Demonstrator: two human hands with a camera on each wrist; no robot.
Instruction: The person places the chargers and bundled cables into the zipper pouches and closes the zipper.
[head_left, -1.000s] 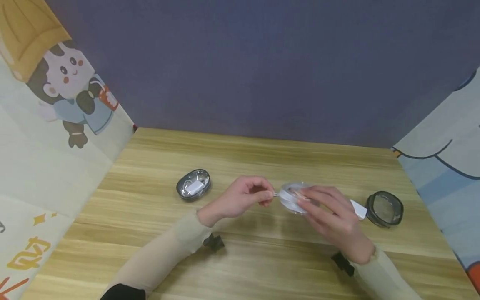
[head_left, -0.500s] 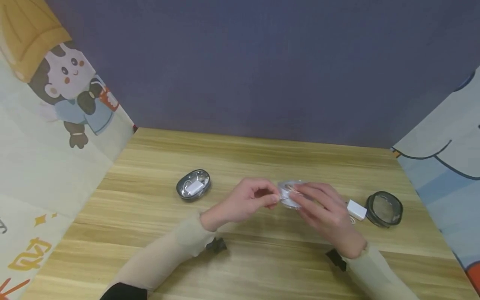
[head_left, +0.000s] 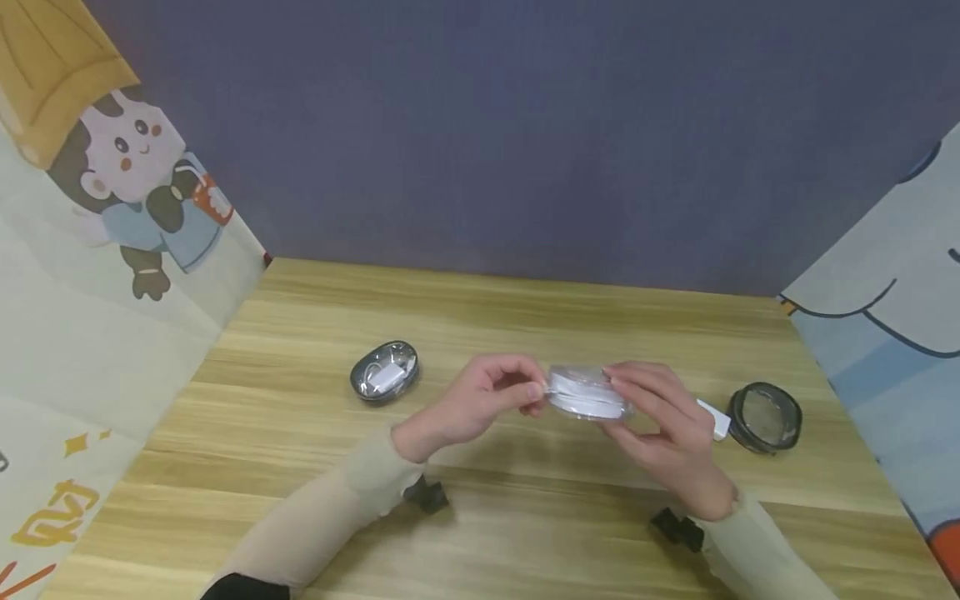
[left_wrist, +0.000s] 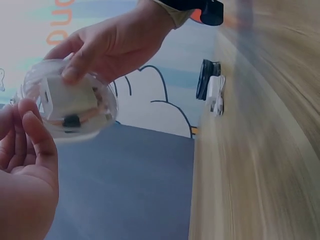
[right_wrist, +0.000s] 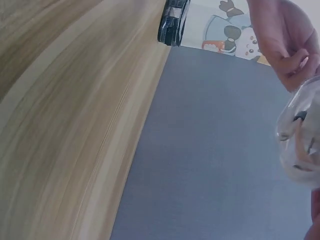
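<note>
A clear zip pouch with a white band (head_left: 588, 398) is held up between both hands above the table. Through its clear side, in the left wrist view, a white charger plug (left_wrist: 70, 100) shows inside. My left hand (head_left: 483, 398) pinches the small zip pull at the pouch's left end with thumb and forefinger. Gripping the pouch's right end is my right hand (head_left: 671, 429), thumb below and fingers on top; in the left wrist view its thumb lies over the clear side.
Left of the hands lies a dark-rimmed clear pouch (head_left: 385, 372) with a white charger and cable inside. Beyond the right hand, a white charger plug (head_left: 716, 419) with its cable rests beside another dark-rimmed pouch (head_left: 765, 418). A dark blue panel (head_left: 525, 150) stands behind the wooden table (head_left: 480, 542).
The pouch has turned so that its white banded edge faces the head camera. The left hand moved right along the pouch, then back left, still pinching the pull.
</note>
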